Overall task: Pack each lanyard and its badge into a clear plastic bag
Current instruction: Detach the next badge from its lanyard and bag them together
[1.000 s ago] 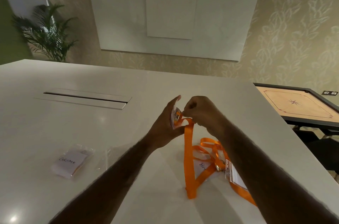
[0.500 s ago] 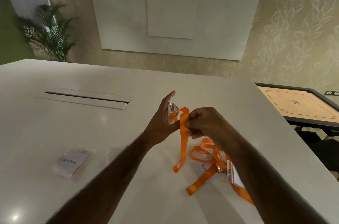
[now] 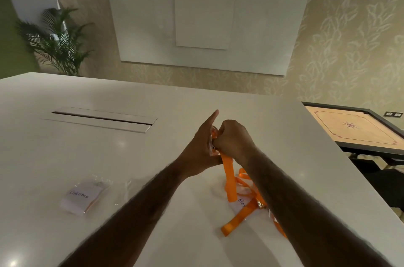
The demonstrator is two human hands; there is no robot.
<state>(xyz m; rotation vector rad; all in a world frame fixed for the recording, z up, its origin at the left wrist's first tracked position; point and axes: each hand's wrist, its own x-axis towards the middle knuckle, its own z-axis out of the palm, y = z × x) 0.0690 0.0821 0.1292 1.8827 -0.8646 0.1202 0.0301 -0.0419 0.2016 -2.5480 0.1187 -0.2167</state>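
Bench (image 3: 109, 157): white, filling lower frame.

Left hand (image 3: 200, 146): raised over bench just right of centre, index finger straight and pointing to 12 o'clock, thumb folded across at 6 o'clock of palm. Clamped on a clear plastic piece (image 3: 211, 143) held against the palm; orange visible inside or behind it. Bag or badge sleeve: cannot tell.

Right hand (image 3: 235, 139): at 3 o'clock of left hand, touching it. Fingers curled tight, pinching the top of the orange lanyard (image 3: 228, 177) right at the plastic piece; fingertips hidden.

Orange lanyard: hanging as a flat doubled strap from the two hands toward 6 o'clock, lower end down at the bench.

Second lanyard (image 3: 239, 218): loose orange loops on bench at 5 o'clock of the hands, partly under the right forearm. White badge (image 3: 239, 202) with handwritten letters lying among the loops, metal clip just beside it.

Packed bag (image 3: 84, 197): at 8 o'clock of the hands, well apart, flat on bench, white card marked "CHROME" inside clear plastic.

Cable slot (image 3: 102, 121): recessed in bench at 10 o'clock.

Background: whiteboard (image 3: 205, 26) on wall at 12 o'clock, potted plant (image 3: 59, 41) at 10 o'clock, carrom board (image 3: 354, 129) at 3 o'clock beyond bench edge.
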